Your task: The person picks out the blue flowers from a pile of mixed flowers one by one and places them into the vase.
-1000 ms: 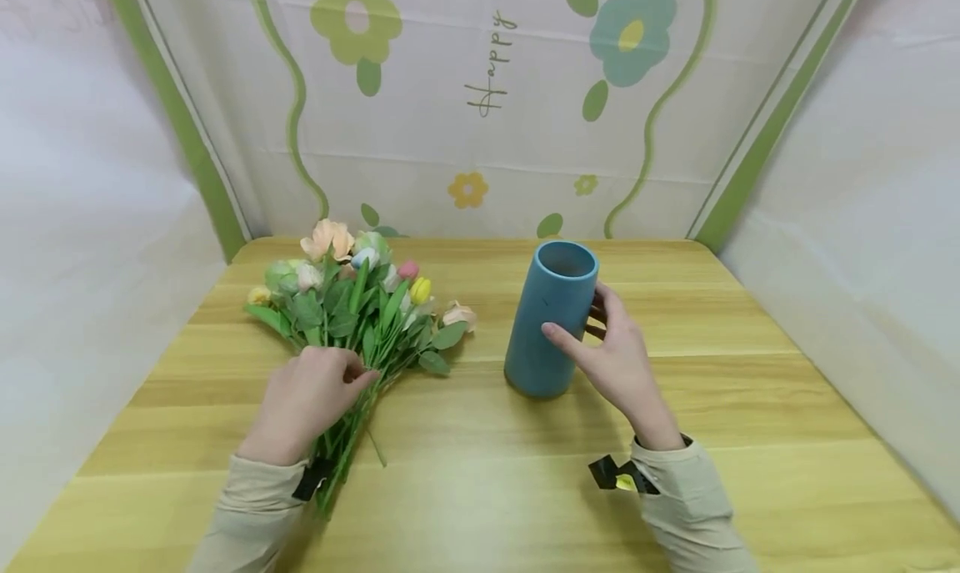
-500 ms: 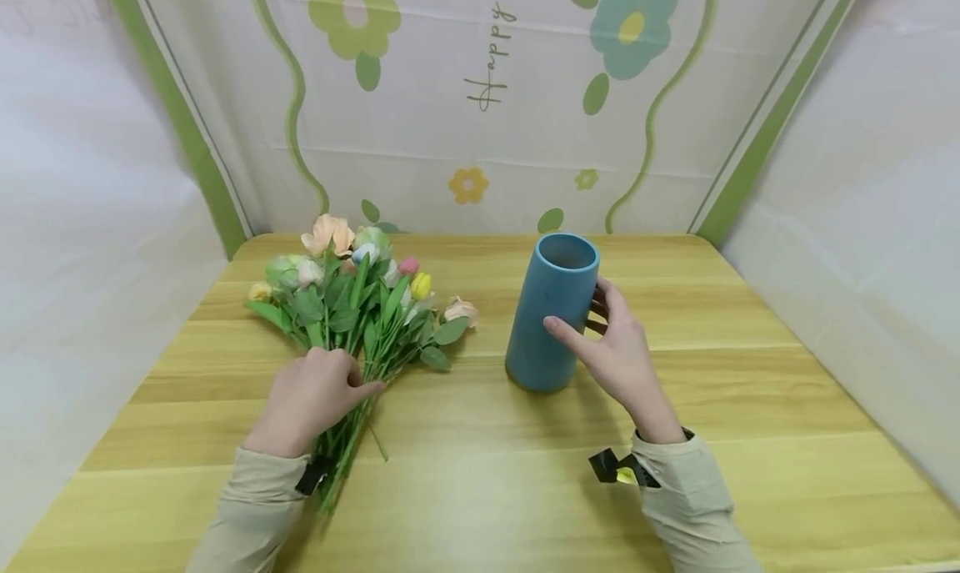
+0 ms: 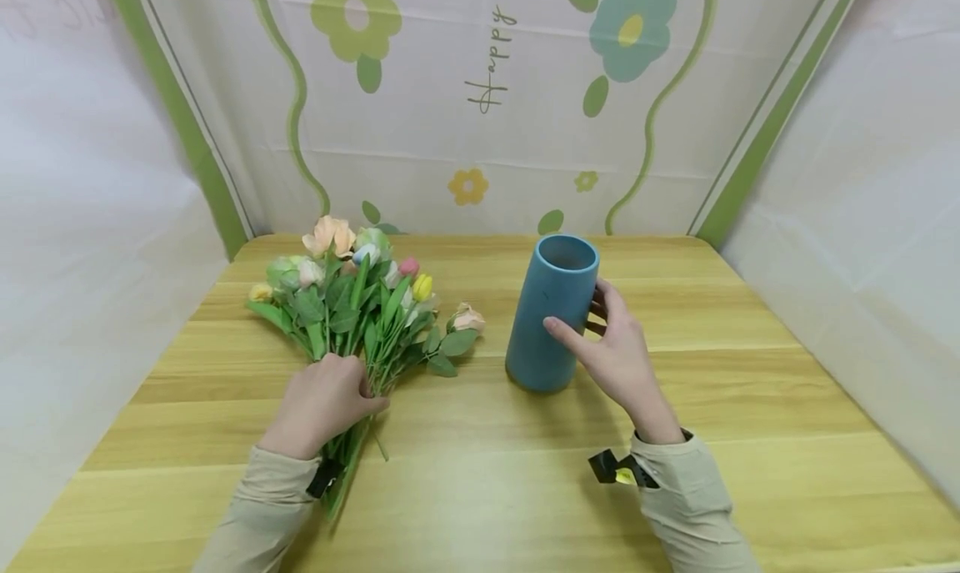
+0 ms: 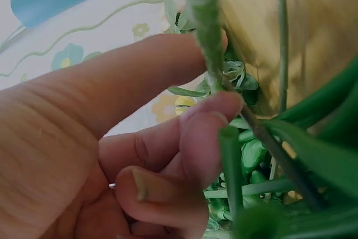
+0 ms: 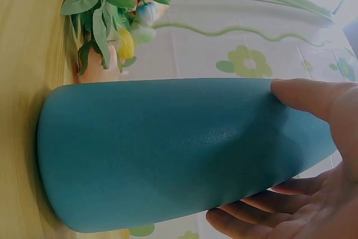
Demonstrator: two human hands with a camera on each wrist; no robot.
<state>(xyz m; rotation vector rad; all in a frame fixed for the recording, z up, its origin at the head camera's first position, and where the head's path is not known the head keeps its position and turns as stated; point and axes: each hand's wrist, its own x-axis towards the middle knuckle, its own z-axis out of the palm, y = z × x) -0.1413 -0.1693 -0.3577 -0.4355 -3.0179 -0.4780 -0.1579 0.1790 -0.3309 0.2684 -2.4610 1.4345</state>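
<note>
Two bare hands at a wood-grain table, one on artificial flowers and the other on a vase. The left hand lies over the green stems of a mixed bouquet; in the left wrist view its thumb and curled fingers pinch a single stem, though the bloom to which this belongs cannot be told. The bouquet rests on the table's left half, its heads toward the far edge and its stem ends toward the person. Among the blooms are a large peach flower, a pink bud and a yellow tulip; a peach rose with leaves projects at the right, nearest the vase. The right hand grips the tapering blue vase, thumb on the near face and fingers curled round the right side. The vase, mouth uppermost, has its base on the table, right of the bouquet and apart from it. Behind hangs a white cloth printed with flowers, wavy green lines and the word "Happy".
</note>
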